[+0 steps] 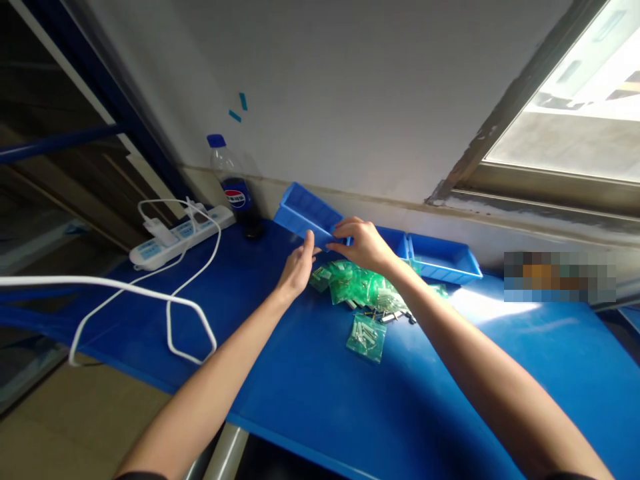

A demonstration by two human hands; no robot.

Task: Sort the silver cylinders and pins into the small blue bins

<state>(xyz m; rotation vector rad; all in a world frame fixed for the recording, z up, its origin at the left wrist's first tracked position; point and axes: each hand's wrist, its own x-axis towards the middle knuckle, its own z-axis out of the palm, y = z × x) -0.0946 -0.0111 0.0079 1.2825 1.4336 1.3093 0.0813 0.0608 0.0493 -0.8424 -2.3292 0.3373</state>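
The right hand (364, 247) pinches the right end of a tipped blue box (303, 223) between its thumb and fingers, and the left hand (299, 268) has its thumb up against the near side, but most of its fingers are hidden, so I cannot tell how tight it holds. The box is by the wall (345, 100), near a heap of green bags (353, 283) on the blue table (295, 373). Two more blue boxes (447, 271) sit to the right, and a bottle (236, 190) stands to the left.

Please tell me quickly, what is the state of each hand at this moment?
Left hand: partly open, thumb up at the raised blue bin; a firm grip cannot be told.
Right hand: closed, holding the bin's right end.
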